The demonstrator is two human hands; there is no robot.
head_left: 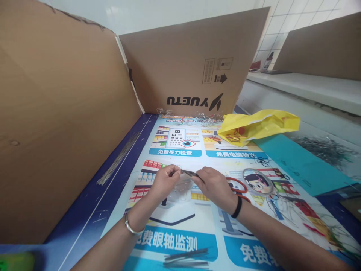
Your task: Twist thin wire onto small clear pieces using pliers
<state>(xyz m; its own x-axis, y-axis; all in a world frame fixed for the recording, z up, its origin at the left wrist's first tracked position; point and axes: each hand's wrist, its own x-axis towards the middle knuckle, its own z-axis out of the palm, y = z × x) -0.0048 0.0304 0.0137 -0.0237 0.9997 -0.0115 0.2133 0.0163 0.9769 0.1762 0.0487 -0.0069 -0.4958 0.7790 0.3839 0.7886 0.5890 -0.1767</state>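
Note:
My left hand (165, 182) and my right hand (214, 186) meet over a printed poster (180, 233) that covers the table. Both pinch the ends of a thin dark strip (189, 173), which looks like a glasses temple. Clear glasses (182, 187) lie just below it, between my hands. A silver bracelet circles my left wrist and a black band my right wrist. Red-handled scissors (237, 185) lie just right of my right hand.
Cardboard walls stand at the left (56, 113) and at the back (191, 64). A yellow bag (259, 126) with red rings in it lies at the back right. Thin metal rods (118, 158) lie along the left. More dark strips (186, 258) lie near the front edge.

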